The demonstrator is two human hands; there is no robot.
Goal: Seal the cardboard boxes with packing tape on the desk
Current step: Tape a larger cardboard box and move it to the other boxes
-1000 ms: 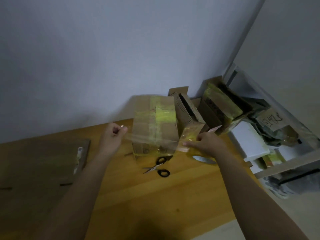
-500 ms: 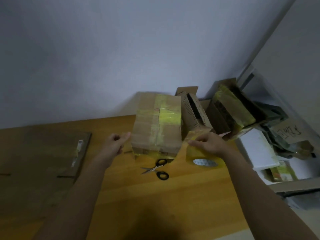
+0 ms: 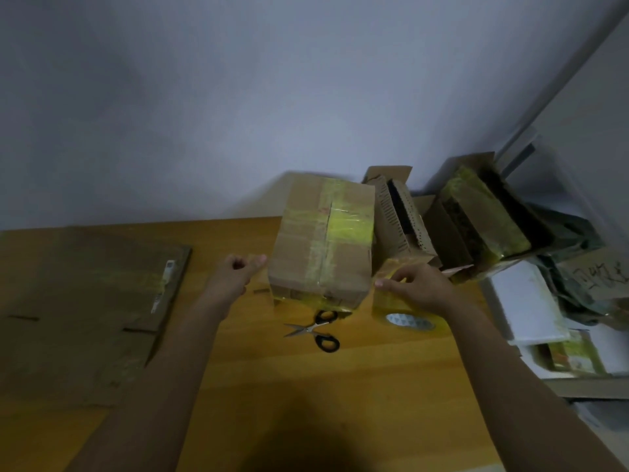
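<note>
A closed cardboard box (image 3: 323, 253) with yellowish tape across its top seam stands at the back of the wooden desk (image 3: 357, 386). My left hand (image 3: 238, 272) is by the box's lower left corner, fingers curled, pinching the end of a clear tape strip (image 3: 256, 267). The strip runs along the box's lower front edge. My right hand (image 3: 420, 287) is at the box's lower right corner and grips the top of the tape roll (image 3: 405, 318), which rests on the desk.
Black-handled scissors (image 3: 318, 332) lie on the desk just in front of the box. A flattened cardboard sheet (image 3: 85, 301) covers the desk's left side. Open boxes (image 3: 398, 216) and more taped cartons (image 3: 483, 216) crowd the right, beside white foam blocks (image 3: 527, 301).
The tape strip, stretched in the air in front of the box a second ago, now lies low against the box's front. Both hands have come down and closer to the box.
</note>
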